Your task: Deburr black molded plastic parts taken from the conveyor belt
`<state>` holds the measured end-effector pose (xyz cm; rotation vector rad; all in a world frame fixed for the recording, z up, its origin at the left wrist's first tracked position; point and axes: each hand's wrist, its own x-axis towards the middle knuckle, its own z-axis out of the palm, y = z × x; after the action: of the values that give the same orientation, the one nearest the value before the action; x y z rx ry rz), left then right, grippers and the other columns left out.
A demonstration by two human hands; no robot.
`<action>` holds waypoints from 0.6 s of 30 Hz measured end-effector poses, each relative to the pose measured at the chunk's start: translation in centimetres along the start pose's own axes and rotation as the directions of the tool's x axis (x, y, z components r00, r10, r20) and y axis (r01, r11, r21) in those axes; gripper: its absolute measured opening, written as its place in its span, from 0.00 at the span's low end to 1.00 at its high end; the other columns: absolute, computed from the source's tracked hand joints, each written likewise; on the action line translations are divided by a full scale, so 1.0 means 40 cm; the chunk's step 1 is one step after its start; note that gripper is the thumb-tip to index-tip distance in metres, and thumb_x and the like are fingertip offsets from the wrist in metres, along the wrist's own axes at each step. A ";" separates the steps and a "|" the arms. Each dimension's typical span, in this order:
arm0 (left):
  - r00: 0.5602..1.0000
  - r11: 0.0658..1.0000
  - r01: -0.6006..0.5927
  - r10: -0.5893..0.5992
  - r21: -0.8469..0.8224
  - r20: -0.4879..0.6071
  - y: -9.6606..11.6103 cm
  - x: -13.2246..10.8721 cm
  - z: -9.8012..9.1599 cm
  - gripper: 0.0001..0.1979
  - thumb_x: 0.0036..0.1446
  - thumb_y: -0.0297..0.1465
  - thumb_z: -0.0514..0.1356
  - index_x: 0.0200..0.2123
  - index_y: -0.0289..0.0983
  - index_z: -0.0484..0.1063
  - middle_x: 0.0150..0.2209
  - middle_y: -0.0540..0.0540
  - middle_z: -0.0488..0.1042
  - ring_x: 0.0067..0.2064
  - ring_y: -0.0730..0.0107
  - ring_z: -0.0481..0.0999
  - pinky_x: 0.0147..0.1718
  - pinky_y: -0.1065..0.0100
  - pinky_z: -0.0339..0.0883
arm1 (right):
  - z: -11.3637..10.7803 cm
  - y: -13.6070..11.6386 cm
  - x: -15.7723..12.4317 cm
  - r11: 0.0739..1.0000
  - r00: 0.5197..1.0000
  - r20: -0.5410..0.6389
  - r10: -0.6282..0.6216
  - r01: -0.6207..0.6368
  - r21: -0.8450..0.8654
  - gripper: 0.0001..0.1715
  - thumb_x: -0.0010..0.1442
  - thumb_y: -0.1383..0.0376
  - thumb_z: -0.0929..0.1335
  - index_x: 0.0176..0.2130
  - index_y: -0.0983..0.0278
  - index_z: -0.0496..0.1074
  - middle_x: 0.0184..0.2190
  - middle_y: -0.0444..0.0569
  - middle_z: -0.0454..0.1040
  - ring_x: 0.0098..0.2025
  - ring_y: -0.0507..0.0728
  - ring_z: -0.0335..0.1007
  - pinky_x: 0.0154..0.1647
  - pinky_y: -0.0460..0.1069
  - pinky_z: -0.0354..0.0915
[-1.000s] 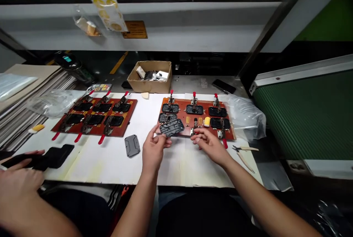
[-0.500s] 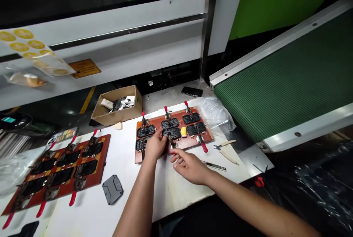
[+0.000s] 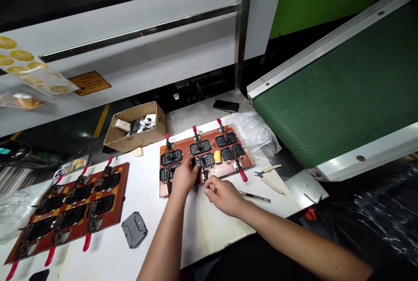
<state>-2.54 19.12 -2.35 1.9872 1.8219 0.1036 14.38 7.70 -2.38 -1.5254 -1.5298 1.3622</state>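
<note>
At nine o'clock from our hands lies the left clamp board (image 3: 70, 204), its black parts held under red-handled toggle clamps, and just toward us from it a loose grey cover (image 3: 134, 228) rests flat on the white table (image 3: 107, 255). At eleven o'clock sits a cardboard box (image 3: 135, 126) of odds and ends. Dead ahead at twelve o'clock is the right clamp board (image 3: 205, 157), and this is where we work: our left hand (image 3: 183, 179) presses down on a black part (image 3: 203, 160) in the near middle nest of that board, fingers spread flat over it, holding it down but not closed around it. Our right hand (image 3: 224, 195) is curled at the clamp's handle at the board's near edge; whether it has actually closed on the handle we cannot tell. We judge that the part should sit fully flat in its nest, our fingertips clear of the clamp's foot. A yellow cap (image 3: 217, 156) stands beside the part at one o'clock. At two o'clock lie pliers (image 3: 268, 175) and a clear bag (image 3: 254, 130), and at three o'clock runs the green conveyor (image 3: 336, 85).
</note>
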 end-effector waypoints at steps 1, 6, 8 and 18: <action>1.000 1.000 -0.002 0.002 -0.014 0.000 -0.004 0.000 0.002 0.25 0.68 0.39 0.59 0.65 0.39 0.70 0.43 0.42 0.82 0.47 0.50 0.81 0.46 0.60 0.68 | 0.002 0.005 0.003 0.999 1.000 0.008 0.015 -0.015 -0.050 0.07 0.69 0.61 0.67 0.46 0.60 0.71 0.29 0.41 0.76 0.34 0.55 0.73 0.36 0.48 0.57; 1.000 0.998 0.005 -0.005 -0.060 0.002 -0.021 0.003 0.017 0.25 0.68 0.39 0.59 0.66 0.39 0.70 0.43 0.43 0.81 0.47 0.52 0.81 0.47 0.61 0.68 | -0.018 0.004 0.033 0.940 0.985 0.148 0.089 -0.034 -0.340 0.08 0.70 0.58 0.66 0.46 0.57 0.70 0.34 0.43 0.79 0.39 0.58 0.74 0.34 0.49 0.50; 1.000 0.998 0.010 -0.009 -0.067 0.009 -0.028 0.007 0.023 0.26 0.68 0.39 0.59 0.66 0.39 0.69 0.44 0.43 0.82 0.48 0.51 0.81 0.49 0.60 0.69 | -0.023 -0.004 0.049 0.922 0.977 0.181 0.113 -0.035 -0.387 0.08 0.69 0.57 0.68 0.46 0.57 0.70 0.39 0.43 0.81 0.43 0.59 0.76 0.34 0.49 0.51; 0.984 0.892 -0.082 0.002 -0.444 -0.178 0.085 -0.015 -0.043 0.33 0.53 0.43 0.66 0.63 0.47 0.72 0.47 0.39 0.82 0.47 0.36 0.82 0.40 0.46 0.75 | -0.111 -0.006 0.026 0.749 0.993 0.050 0.109 -0.049 -0.661 0.24 0.60 0.47 0.74 0.48 0.59 0.78 0.39 0.54 0.84 0.37 0.69 0.82 0.33 0.56 0.71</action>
<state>-0.04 18.90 0.59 1.7242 1.6625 0.6710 18.18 9.86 -1.02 -1.9761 -2.1771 0.9662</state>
